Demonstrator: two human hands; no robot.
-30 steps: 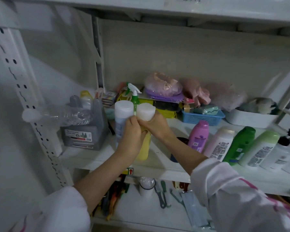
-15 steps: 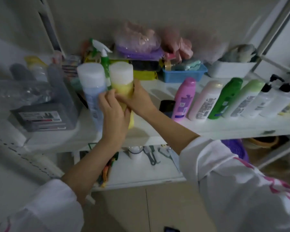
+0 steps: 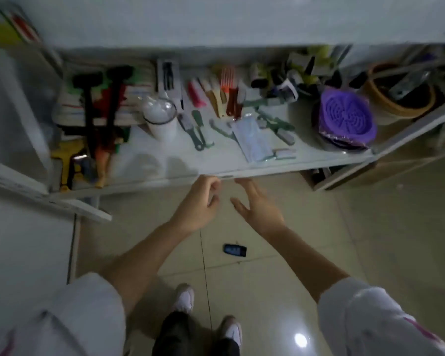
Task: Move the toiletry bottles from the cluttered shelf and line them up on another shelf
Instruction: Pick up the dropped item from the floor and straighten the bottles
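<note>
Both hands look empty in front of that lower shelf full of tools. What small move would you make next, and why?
Probably lift the hands and gaze back up toward the bottles. The left hand and right hand hold nothing, and the lower shelf shows tools, a purple strainer and a white cup, with no bottles in view.

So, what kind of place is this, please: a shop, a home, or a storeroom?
Probably a storeroom or utility corner, though I cannot be sure. A white metal shelf holds mixed household goods: green-handled tools, a purple plastic strainer and a white jar. The floor is glossy tile.
</note>
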